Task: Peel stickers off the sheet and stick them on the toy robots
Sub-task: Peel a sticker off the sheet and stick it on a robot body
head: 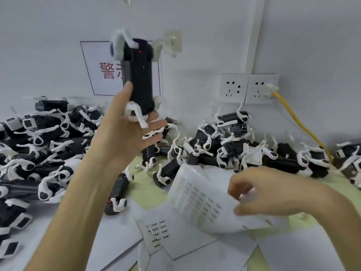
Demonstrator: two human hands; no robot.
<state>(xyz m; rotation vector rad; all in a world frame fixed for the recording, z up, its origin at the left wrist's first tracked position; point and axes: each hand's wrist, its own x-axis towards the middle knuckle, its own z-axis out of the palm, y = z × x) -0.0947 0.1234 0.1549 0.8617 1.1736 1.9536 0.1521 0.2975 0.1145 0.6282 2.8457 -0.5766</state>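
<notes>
My left hand (129, 132) holds a black toy robot (139, 75) with white legs upright in the air, gripping its lower end, in front of the wall. My right hand (259, 194) pinches the lifted edge of a sticker sheet (197, 192), which curls up off the table; the hand is blurred. Whether a sticker is on my fingertips cannot be made out. Another sheet (158, 233) with printed labels lies flat below it.
Heaps of black-and-white toy robots lie at the left (39, 149) and along the back right (244, 145). White paper sheets (293, 251) cover the green table (283, 184). Wall sockets (248, 88) hold a plug with a yellow cable (293, 114). A warning sign (105, 73) hangs behind.
</notes>
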